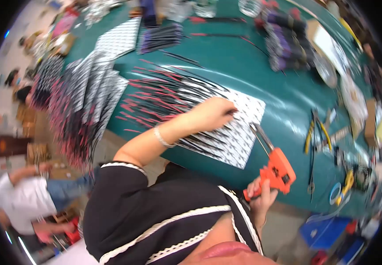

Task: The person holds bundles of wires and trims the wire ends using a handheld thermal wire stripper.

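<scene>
My right hand (261, 194) is closed around the handle of an orange soldering gun (282, 171), whose metal tube and thin rod point up and left. The gun's tip is close to the right edge of a white board with rows of small dark marks (248, 108). Above that board my left hand (215, 114) is closed, with its fingertips pinched near a small dark spot. What it holds is too blurred to tell. Many thin black wires with red ends (155, 95) fan out across the board to the left, partly hidden under my left forearm.
The green table (235, 53) carries bundled black wires (288, 37) at the back right, and yellow-handled pliers (316, 132) with tape rolls to the right. More wire-covered sheets (80, 97) hang over the left edge. A person in a white top (21, 198) is at lower left.
</scene>
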Available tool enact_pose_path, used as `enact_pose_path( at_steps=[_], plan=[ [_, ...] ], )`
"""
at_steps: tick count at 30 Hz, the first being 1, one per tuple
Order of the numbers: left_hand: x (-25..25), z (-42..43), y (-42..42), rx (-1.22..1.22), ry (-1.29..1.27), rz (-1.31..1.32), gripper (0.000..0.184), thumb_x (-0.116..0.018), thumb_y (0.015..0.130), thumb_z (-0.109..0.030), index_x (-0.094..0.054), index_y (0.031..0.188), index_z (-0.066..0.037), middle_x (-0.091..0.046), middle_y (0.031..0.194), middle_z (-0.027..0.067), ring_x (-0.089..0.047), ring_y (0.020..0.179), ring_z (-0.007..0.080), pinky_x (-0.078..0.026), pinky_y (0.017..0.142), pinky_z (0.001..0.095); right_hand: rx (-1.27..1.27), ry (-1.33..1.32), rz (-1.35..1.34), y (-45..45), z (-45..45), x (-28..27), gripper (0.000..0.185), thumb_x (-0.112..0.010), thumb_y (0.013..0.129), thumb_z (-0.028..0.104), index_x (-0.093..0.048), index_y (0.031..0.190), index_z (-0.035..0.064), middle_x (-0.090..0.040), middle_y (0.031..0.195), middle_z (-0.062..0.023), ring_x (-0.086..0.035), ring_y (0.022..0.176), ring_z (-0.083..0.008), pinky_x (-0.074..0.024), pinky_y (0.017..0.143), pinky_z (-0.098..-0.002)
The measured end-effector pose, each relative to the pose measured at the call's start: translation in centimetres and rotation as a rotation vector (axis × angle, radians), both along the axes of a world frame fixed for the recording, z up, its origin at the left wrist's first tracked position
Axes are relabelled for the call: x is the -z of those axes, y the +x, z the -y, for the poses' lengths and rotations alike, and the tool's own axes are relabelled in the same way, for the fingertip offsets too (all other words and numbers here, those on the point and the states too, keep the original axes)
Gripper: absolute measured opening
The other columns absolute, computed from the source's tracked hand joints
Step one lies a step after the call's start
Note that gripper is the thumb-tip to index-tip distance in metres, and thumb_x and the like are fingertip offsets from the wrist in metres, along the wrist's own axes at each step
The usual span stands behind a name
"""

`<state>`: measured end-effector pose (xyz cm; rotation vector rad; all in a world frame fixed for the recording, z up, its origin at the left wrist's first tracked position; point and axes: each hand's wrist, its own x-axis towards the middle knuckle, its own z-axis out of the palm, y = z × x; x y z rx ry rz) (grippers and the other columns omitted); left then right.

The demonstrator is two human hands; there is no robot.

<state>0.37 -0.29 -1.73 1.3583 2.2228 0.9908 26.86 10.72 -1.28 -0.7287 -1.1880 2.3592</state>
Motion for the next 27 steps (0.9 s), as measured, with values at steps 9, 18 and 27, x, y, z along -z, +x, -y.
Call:
enact_pose_path(
  at_steps=[9, 18, 27],
  plan=[
    [-1.03, -0.16, 0.21, -0.022, -0.097, 0.040, 0.017, -0.065, 0.073, -0.011, -0.061, 0.084, 0.001, -0.060, 0.077, 0.0161, -0.058, 0.071, 0.0311, -0.045, 0.065, 0.0348, -0.039, 0.041, 0.055, -0.23, -0.21, -0.23, 0.028, -0.054, 0.089, 0.021, -0.046, 0.101, -0.0031, -0.047, 0.062, -0.0034, -0.047, 0.044, -0.0094, -0.0407, 0.039, -0.0226],
    [-0.95, 0.14, 0.60, -0.046, -0.078, -0.070, 0.015, -0.065, 0.073, -0.011, -0.061, 0.081, 0.001, -0.058, 0.074, 0.0145, -0.058, 0.071, 0.0313, -0.045, 0.064, 0.0365, -0.159, 0.125, 0.114, -0.01, -0.22, 0.01, 0.035, -0.050, 0.090, 0.019, -0.042, 0.115, -0.0057, -0.046, 0.062, -0.0056, -0.046, 0.044, -0.0127, -0.0380, 0.040, -0.0254],
    [-0.89, 0.04, 0.96, -0.049, -0.086, -0.098, 0.013, -0.065, 0.073, -0.011, -0.062, 0.080, 0.000, -0.059, 0.076, 0.0135, -0.058, 0.071, 0.0312, -0.045, 0.064, 0.0367, -0.183, 0.108, 0.197, -0.40, -0.04, -0.40, 0.034, -0.052, 0.090, 0.022, -0.044, 0.110, -0.0051, -0.045, 0.060, -0.0035, -0.047, 0.043, -0.0112, -0.0394, 0.039, -0.0243]
  ],
)
